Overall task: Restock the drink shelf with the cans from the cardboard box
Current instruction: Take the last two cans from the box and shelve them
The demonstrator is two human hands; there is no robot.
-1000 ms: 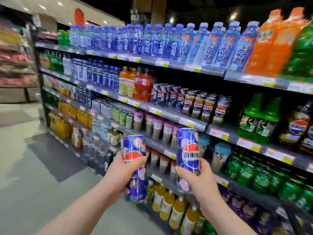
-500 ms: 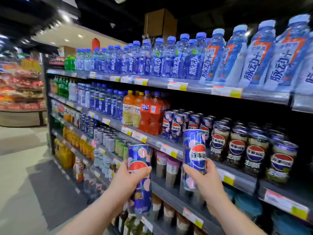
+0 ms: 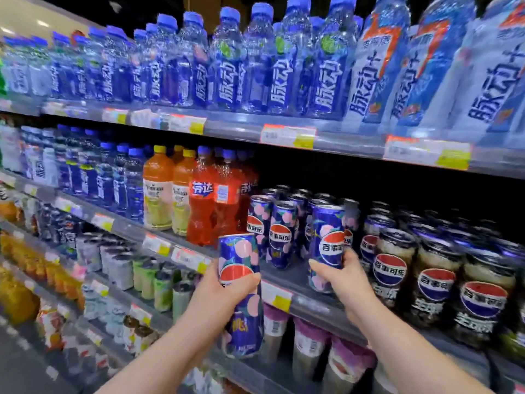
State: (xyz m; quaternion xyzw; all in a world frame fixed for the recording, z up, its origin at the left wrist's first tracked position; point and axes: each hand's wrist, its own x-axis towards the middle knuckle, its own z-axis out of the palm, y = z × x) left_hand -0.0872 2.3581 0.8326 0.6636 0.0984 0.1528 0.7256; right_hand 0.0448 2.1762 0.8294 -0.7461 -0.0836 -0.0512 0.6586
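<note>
Since the earlier frames the whole view has closed in on the shelving: the person has stepped nearer, the row of canned cola now fills the middle of the picture, and both raised cans have come up almost level with it.

The tall grey metal drink shelf carries blue-capped clear bottles along its top tier. One tier down stand orange and red soft-drink bottles, then a block of dark blue cans with pink peach print and a red-white-blue roundel, then darker cans with the same roundel to their right.

The step in hand looks like placing. The right hand is wrapped firmly round the lower half of a blue peach-print can, held upright just in front of the matching block, its base close to the shelf lip. The left hand is likewise closed round the middle of a second identical can, held lower and out in front of the shelf edge, clear of it.

The next move probably calls for sliding the right can into the gap at the front of the matching row, label outward, then bringing the left one up beside it. The cardboard box is not in view.
</note>
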